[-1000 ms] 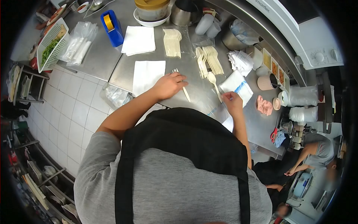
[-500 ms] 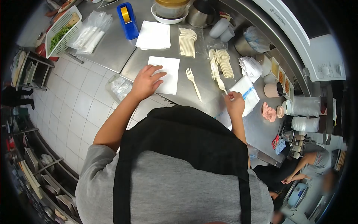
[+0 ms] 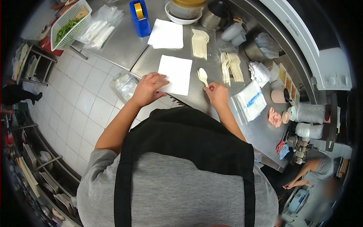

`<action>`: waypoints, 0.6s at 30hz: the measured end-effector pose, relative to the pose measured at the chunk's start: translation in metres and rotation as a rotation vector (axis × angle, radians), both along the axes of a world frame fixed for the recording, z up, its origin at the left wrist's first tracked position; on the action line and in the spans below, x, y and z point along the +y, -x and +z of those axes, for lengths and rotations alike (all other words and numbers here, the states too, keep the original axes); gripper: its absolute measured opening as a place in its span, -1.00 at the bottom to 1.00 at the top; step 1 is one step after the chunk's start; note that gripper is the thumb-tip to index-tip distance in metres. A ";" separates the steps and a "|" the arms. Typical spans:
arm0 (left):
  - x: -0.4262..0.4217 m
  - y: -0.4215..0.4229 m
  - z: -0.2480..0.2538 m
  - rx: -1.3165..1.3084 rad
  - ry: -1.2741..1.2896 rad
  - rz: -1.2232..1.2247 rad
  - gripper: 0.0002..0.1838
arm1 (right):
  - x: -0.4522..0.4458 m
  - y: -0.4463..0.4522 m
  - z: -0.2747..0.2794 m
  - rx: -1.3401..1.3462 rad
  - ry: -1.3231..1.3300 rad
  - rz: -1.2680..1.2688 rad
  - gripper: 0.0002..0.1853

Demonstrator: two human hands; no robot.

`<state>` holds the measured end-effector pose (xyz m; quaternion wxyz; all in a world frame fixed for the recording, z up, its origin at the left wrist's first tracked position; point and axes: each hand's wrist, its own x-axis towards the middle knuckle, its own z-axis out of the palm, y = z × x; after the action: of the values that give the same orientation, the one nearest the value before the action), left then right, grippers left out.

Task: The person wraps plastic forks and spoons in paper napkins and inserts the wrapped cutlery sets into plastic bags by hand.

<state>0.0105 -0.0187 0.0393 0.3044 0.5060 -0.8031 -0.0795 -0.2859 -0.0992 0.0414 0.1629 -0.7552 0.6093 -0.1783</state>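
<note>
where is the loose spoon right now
In the head view, the loose spoon is just right of centre, its handle at the fingers of the right hand, between the nearer white napkin and the right-hand cutlery stack.

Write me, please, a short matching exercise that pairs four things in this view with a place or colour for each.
Things:
1. spoon
2. tape dispenser
3. nearer white napkin
4. scissors

Places or colours:
A. blue
B. at the left hand's fingertips
C. red-handled
D. in the right hand's grip

Pairs: 1-D, 2-A, 3-B, 4-C.
</note>
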 end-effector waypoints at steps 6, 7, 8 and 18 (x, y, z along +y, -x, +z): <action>0.010 -0.014 -0.013 -0.080 -0.045 -0.037 -0.59 | 0.000 -0.012 0.010 0.057 0.004 0.129 -0.83; 0.012 -0.015 -0.013 -0.088 -0.032 -0.043 -0.59 | -0.002 -0.020 0.011 0.022 0.043 0.187 -0.84; 0.014 -0.015 -0.012 -0.097 -0.019 -0.049 -0.59 | -0.003 -0.029 0.013 -0.014 0.081 0.244 -0.85; 0.015 -0.012 -0.019 -0.087 0.135 0.000 -0.77 | -0.036 -0.109 0.009 0.151 0.092 0.592 -0.82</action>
<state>0.0225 -0.0041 0.0207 0.3025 0.4874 -0.8191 -0.0030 -0.1764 -0.1355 0.0508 0.1278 -0.9177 0.3644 -0.0937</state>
